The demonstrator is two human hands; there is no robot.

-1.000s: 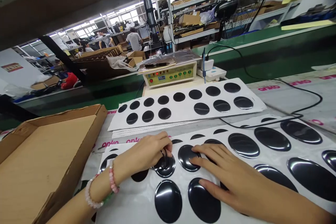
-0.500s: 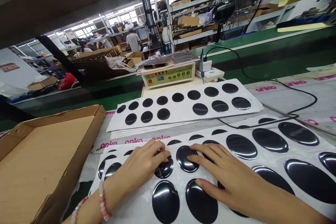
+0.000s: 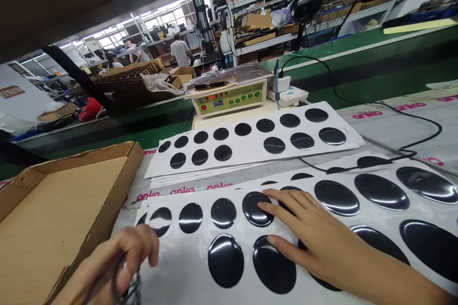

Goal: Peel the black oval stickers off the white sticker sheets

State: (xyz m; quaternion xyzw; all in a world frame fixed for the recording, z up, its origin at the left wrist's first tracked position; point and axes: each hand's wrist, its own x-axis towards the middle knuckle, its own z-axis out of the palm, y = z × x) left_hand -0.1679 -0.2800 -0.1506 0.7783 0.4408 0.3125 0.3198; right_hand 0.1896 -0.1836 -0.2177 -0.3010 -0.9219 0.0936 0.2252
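My right hand (image 3: pixel 304 228) lies with its fingers spread on a white sheet (image 3: pixel 179 267) that carries rows of glossy black ovals. Its fingertips touch one black oval sticker (image 3: pixel 258 209), and the thumb rests on another black oval (image 3: pixel 274 265) below. At the lower left, my left hand (image 3: pixel 123 252) is held with curled fingers near the sheet's left part. A dark, thin looped thing (image 3: pixel 119 274) shows in it, too blurred to name. More sheets of the same kind lie beneath the top one.
A second stack of sheets with black ovals (image 3: pixel 243 129) lies behind. An open cardboard box (image 3: pixel 71 190) stands at left. Beyond are a control box with buttons (image 3: pixel 231 98), a power strip (image 3: pixel 290 95) and a black cable (image 3: pixel 436 126). Several people are in the background.
My left hand has left the oval in the sheet's middle and moved left and down; a dark looped thing now shows in it. My right hand has stayed on the sheet.
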